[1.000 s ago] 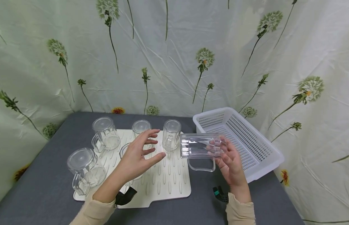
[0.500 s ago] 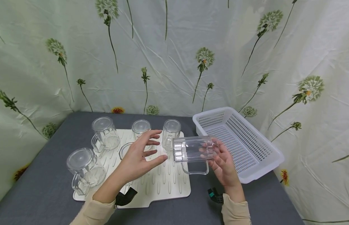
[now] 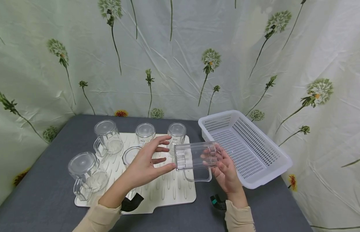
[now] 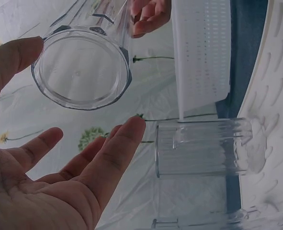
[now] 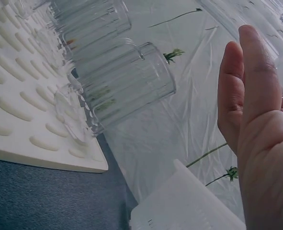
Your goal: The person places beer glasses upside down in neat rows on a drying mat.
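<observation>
A clear glass mug (image 3: 194,156) lies sideways in the air above the right part of the white draining board (image 3: 180,193). My right hand (image 3: 226,170) grips it at its right end; the handle hangs on the near side. Facing it from the left is my left hand (image 3: 148,164), fingers spread, holding nothing. In the left wrist view the thumb (image 4: 21,55) overlaps the edge of the mug's round base (image 4: 79,72); whether they touch I cannot tell. Several similar mugs stand upside down on the board, among them one mug (image 3: 177,132) just behind the held one.
A white perforated plastic basket (image 3: 273,167) stands at the right on the dark grey tablecloth (image 3: 270,206). More upturned mugs, such as one handled mug (image 3: 84,164), stand along the board's left side. A flower-print curtain (image 3: 174,90) hangs behind the table.
My right hand has carried the mug leftward and slightly nearer, away from the basket and toward my left hand. The left hand has shifted slightly right. The mugs on the board stay put.
</observation>
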Tool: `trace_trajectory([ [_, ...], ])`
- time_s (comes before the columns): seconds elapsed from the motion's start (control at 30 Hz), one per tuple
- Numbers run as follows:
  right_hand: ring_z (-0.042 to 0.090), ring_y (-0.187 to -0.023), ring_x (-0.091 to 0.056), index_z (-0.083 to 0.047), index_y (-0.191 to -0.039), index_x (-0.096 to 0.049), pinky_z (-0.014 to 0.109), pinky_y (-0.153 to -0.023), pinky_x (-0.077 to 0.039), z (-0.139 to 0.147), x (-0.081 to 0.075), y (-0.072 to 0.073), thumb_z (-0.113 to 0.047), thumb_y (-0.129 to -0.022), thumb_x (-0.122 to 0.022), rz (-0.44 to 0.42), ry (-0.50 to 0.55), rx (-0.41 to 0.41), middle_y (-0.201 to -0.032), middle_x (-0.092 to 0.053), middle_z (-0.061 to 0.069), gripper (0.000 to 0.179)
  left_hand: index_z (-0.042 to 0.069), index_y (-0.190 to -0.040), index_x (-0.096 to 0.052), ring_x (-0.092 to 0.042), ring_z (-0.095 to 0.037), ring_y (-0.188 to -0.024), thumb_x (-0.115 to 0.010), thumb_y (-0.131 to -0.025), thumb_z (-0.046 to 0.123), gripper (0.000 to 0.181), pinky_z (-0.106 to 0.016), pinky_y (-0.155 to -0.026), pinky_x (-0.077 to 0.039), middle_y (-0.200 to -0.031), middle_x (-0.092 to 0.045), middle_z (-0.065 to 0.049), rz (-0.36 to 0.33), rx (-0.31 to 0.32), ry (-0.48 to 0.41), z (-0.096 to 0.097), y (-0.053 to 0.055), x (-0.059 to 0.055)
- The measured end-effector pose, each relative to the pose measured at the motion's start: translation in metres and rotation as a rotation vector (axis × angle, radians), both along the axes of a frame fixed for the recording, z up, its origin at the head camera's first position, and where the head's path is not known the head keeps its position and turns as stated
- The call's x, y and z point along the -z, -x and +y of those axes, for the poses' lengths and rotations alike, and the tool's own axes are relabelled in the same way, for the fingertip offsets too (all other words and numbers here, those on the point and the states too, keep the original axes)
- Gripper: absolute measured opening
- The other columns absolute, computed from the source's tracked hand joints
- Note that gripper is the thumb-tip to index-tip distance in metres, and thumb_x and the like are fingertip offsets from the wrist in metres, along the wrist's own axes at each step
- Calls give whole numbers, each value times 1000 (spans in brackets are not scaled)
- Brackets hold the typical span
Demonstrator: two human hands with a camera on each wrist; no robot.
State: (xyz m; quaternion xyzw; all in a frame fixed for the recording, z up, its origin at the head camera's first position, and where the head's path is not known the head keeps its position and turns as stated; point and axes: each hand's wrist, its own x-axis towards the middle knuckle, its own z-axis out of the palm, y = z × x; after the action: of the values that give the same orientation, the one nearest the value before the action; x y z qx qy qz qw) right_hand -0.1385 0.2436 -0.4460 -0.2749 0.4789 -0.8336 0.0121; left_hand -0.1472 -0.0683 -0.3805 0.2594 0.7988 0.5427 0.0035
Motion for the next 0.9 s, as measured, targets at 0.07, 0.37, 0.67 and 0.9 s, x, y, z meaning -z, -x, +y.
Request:
trace_trajectory([
  [0.07, 19, -130, -69, -9, -156, -40, 30, -106, -59, -1, 2, 1, -16, -108, -64, -2, 9, -9, -142, -65, 7, 53, 31, -158, -47, -67, -34, -132, -92, -88, 28, 83, -40, -98, -65, -151, -57, -14, -18, 13, -12, 1, 0, 1],
  [0.37, 18, -131, -69, -11, -157, -41, 30, -106, -59, -3, 6, 3, -16, -108, -65, -42, -23, -23, -144, -64, 7, 54, 30, -157, -47, -67, -34, -132, -91, -89, 23, 82, -33, -97, -64, -152, -57, -14, -75, 59, -71, 7, 2, 4],
  [0.67, 18, -133, -68, -8, -158, -38, 30, -109, -58, -7, 11, 5, -18, -109, -63, -34, -4, -61, -145, -63, 6, 56, 33, -156, -48, -67, -33, -131, -91, -89, 23, 81, -30, -95, -64, -155, -54, -15, -106, 83, -99, 9, 2, 9],
  [0.9, 19, -134, -67, -9, -159, -36, 30, -109, -57, -7, 13, 3, -16, -110, -62, -47, 3, -67, -146, -63, 6, 55, 30, -152, -52, -68, -31, -127, -92, -87, 22, 77, -28, -93, -64, -148, -59, -7, -82, 79, -95, 12, 2, 13],
])
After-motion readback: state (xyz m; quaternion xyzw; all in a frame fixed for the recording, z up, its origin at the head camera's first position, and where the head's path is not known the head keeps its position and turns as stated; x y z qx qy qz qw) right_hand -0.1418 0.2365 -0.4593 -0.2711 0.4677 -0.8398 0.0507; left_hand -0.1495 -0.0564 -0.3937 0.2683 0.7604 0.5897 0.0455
